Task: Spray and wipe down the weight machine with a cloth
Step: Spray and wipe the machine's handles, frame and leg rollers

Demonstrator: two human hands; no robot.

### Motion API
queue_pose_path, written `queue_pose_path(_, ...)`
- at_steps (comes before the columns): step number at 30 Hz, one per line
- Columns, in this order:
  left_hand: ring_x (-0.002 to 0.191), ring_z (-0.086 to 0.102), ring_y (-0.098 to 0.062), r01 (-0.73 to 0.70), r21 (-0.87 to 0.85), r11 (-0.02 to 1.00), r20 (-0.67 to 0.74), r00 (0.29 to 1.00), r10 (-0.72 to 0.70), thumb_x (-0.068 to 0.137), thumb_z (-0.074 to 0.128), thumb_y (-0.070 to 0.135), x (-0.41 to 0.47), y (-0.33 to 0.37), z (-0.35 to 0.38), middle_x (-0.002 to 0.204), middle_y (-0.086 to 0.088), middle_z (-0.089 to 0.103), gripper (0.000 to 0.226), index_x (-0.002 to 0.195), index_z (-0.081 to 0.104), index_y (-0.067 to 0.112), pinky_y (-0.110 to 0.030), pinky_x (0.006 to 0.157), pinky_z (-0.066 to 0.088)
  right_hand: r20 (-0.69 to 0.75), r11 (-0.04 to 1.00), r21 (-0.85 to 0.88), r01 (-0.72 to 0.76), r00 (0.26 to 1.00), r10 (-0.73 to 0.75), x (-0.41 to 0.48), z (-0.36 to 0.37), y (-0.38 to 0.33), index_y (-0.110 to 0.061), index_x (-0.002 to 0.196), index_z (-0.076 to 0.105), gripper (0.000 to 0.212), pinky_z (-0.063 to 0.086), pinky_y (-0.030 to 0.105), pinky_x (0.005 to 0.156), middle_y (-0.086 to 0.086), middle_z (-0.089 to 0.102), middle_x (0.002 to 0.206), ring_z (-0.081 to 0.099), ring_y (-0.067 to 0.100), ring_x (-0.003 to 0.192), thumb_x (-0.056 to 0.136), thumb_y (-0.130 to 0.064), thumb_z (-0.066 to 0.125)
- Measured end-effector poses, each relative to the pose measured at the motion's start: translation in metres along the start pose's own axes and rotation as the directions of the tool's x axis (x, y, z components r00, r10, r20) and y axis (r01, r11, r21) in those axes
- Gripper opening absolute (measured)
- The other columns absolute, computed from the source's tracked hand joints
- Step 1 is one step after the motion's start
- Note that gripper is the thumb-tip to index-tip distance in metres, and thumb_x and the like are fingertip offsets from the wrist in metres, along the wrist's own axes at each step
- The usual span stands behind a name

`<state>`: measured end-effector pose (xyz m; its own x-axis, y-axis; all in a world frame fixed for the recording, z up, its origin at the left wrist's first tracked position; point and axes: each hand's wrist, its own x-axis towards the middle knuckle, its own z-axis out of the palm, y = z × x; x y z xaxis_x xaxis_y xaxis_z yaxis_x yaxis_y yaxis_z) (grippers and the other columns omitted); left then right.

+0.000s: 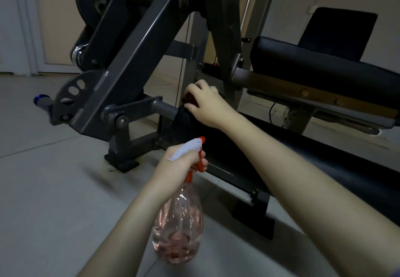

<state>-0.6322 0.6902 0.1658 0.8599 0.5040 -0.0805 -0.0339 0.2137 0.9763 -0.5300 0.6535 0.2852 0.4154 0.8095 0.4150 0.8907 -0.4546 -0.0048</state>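
Observation:
The grey steel weight machine [134, 45] fills the upper middle of the head view, with black padded rollers [324, 68] on the right. My right hand [205, 105] grips a dark cloth [184, 120] and presses it on the end of the lower black roller, beside a grey axle [164, 107]. Lower down, my left hand [181, 162] holds a clear spray bottle [177, 222] by its white and orange trigger head [194, 149]. The nozzle points towards the roller. Pinkish liquid sits in the bottle's lower part.
Pale floor tiles [54, 190] spread to the left and front. The machine's black feet [123, 164] rest on the floor near my left hand. A black weight plate [91, 1] hangs at the upper left. A blue-tipped bar end [41, 99] sticks out left.

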Motion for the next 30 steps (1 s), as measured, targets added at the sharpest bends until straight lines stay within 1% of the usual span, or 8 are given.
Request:
queue_pose_path(2,0.057,0.064,-0.022,-0.052,0.021,0.998,-0.012,0.999,0.052,0.083,0.056,0.023,-0.016,0.003,-0.004,0.052,-0.001,0.063,0.019,0.085,0.068,0.009,-0.043,0.087,0.052,-0.004,1.0,0.009,0.01,1.0,-0.01,-0.016,-0.007,0.011,-0.019,0.129,0.043,0.04,0.036,0.04,0.1,0.006,0.034,0.138,0.034,0.034,0.126,0.092,-0.026,0.056)
queue_pose_path(5,0.075,0.061,-0.024,-0.202,0.122,0.972,-0.001,0.979,0.204,0.082,0.059,0.027,-0.043,0.008,-0.003,0.07,-0.005,0.065,0.016,0.085,0.069,0.015,-0.033,0.074,0.046,-0.021,1.0,0.016,-0.001,1.0,0.002,-0.041,-0.018,0.029,-0.022,0.125,0.045,0.038,0.037,0.038,0.099,0.003,0.036,0.134,0.037,0.03,0.125,0.09,-0.026,0.059)
queue_pose_path(10,0.067,0.057,-0.02,-0.222,0.216,0.951,-0.056,0.969,0.239,0.091,0.056,0.021,-0.057,0.017,0.001,0.069,-0.011,0.064,0.022,0.082,0.069,0.007,-0.028,0.063,0.041,-0.001,0.993,0.112,-0.038,0.999,0.038,-0.056,-0.031,0.045,-0.025,0.116,0.048,0.029,0.041,0.037,0.098,-0.001,0.04,0.125,0.043,0.025,0.121,0.089,-0.029,0.06)
queue_pose_path(16,0.053,0.047,-0.013,-0.296,0.366,0.882,0.15,0.955,0.258,0.088,0.054,0.03,-0.084,0.015,0.019,0.058,-0.007,0.055,0.032,0.073,0.057,0.002,-0.021,0.052,0.036,0.049,0.98,0.192,-0.052,0.998,0.043,-0.06,-0.04,0.052,-0.025,0.112,0.05,0.025,0.04,0.033,0.095,-0.008,0.036,0.111,0.046,0.021,0.114,0.09,-0.027,0.061)
queue_pose_path(19,0.054,0.049,-0.013,-0.325,0.384,0.864,0.211,0.942,0.261,0.081,0.05,0.042,-0.093,0.008,0.024,0.059,-0.01,0.059,0.041,0.074,0.06,0.003,-0.025,0.057,0.039,0.049,0.98,0.187,-0.074,0.997,0.065,-0.066,-0.044,0.057,-0.022,0.114,0.05,0.027,0.038,0.029,0.093,-0.006,0.036,0.109,0.047,0.021,0.111,0.09,-0.026,0.06)
queue_pose_path(25,0.079,0.064,-0.034,-0.291,0.28,0.915,0.022,0.955,0.297,0.091,0.057,0.033,-0.092,0.016,-0.002,0.076,-0.011,0.071,0.031,0.07,0.066,0.013,-0.03,0.069,0.046,-0.021,0.99,0.019,-0.142,0.99,0.142,-0.075,-0.037,0.051,-0.022,0.123,0.046,0.033,0.038,0.038,0.097,0.005,0.039,0.128,0.041,0.031,0.121,0.092,-0.032,0.055)
queue_pose_path(28,0.077,0.065,-0.028,-0.285,0.347,0.894,0.05,0.957,0.286,0.08,0.054,0.041,-0.086,0.019,-0.013,0.074,-0.004,0.071,0.028,0.079,0.067,0.016,-0.04,0.071,0.047,-0.114,0.987,-0.057,-0.148,0.983,0.141,-0.06,-0.021,0.027,-0.018,0.13,0.044,0.038,0.039,0.043,0.097,0.011,0.036,0.137,0.036,0.036,0.123,0.094,-0.03,0.052)
queue_pose_path(30,0.065,0.061,-0.015,-0.223,0.368,0.903,0.033,0.973,0.227,0.083,0.059,0.038,-0.078,0.019,-0.01,0.073,-0.006,0.07,0.028,0.075,0.066,0.013,-0.03,0.061,0.042,-0.138,0.991,-0.084,-0.107,0.986,0.094,-0.045,-0.01,0.01,-0.015,0.133,0.043,0.04,0.039,0.043,0.098,0.012,0.034,0.14,0.034,0.037,0.125,0.095,-0.028,0.051)
